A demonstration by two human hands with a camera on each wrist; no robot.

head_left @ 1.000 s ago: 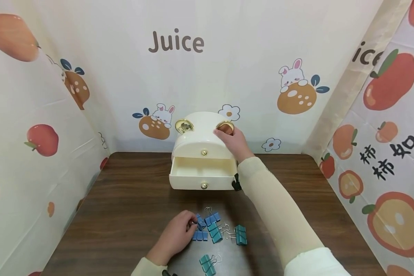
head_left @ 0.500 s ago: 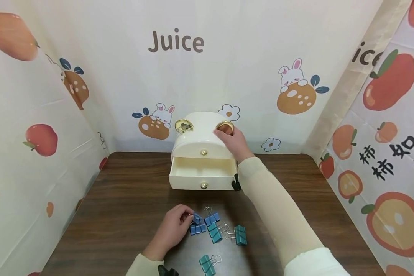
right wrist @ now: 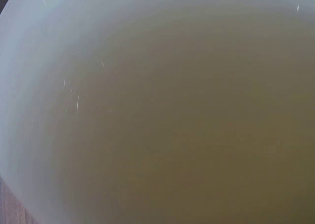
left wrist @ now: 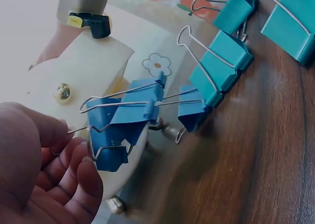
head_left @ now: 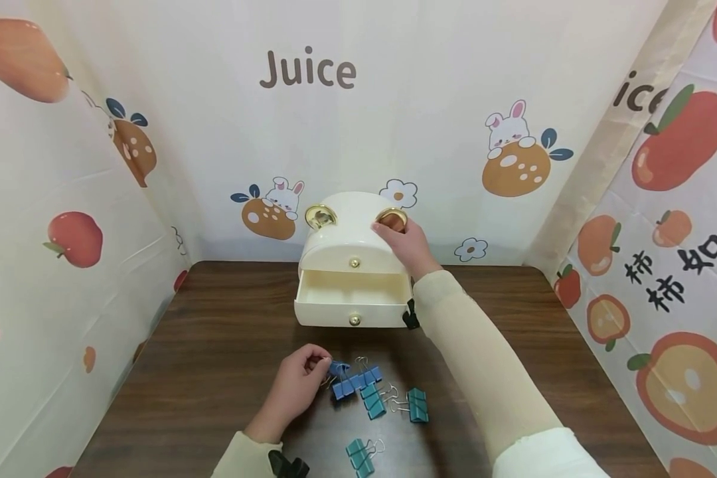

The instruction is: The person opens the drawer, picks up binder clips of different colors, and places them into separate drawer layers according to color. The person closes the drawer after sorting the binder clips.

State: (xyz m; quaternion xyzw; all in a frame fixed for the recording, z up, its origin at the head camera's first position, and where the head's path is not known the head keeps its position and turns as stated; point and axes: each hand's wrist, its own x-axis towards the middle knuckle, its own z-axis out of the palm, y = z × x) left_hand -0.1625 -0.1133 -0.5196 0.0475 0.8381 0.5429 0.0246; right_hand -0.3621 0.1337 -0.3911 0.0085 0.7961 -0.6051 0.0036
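My left hand (head_left: 295, 386) pinches a wire handle of a blue binder clip (left wrist: 104, 135) between thumb and fingertip. Another blue clip (left wrist: 140, 103) overlaps it, and a third blue clip (head_left: 370, 376) lies at its right in the head view. Behind them stands a cream-white drawer box (head_left: 355, 222) with gold round ears. Its lower drawer (head_left: 322, 315) is pulled out, and nothing shows inside. My right hand (head_left: 411, 247) holds the box by its right ear, thumb in front; the other fingers are mostly hidden. The right wrist view is filled by a blurred pale surface.
Teal binder clips lie on the brown wooden table (head_left: 215, 372): one beside the blue ones (head_left: 373, 401), one further right (head_left: 417, 405), one nearer the front edge (head_left: 360, 458). Fruit-printed cloth (head_left: 215, 133) hangs behind and on both sides.
My left hand has moved forward and slightly left, dragging the blue clips with it, so they now reach the third blue clip. My right hand has stayed on the box.
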